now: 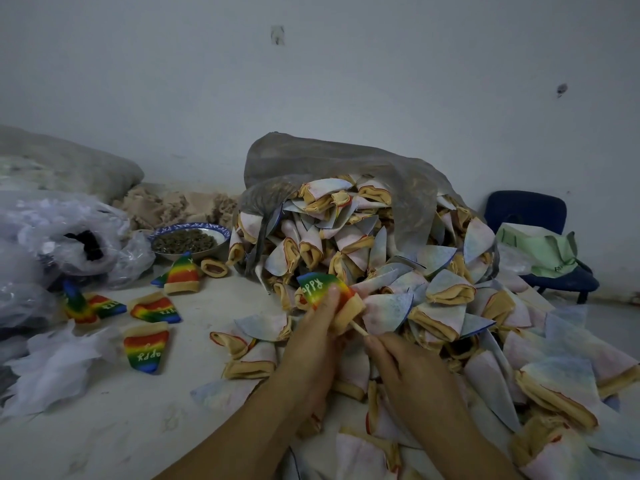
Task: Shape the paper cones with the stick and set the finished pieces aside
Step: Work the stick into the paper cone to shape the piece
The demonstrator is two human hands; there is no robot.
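Sack (332,161) stood centre, before the wall (346,81); pile of unshaped cones (433,289) spilled from it forward and rightward over the floor (121,427). Finished cones (152,310) lay apart on the left, bowl (188,239) behind them, beside the sack. Plastic bags (52,230) far left. Chair (526,209) behind the pile, far right. Before the pile, left hand (308,344) held a cone (322,287), right hand (405,362) the stick (358,329).

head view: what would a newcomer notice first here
A big pile of pale cones spills from a grey sack at centre right. In front, the left hand grips a rainbow cone and the right hand holds a stick in its open end. Finished rainbow cones lie at left.
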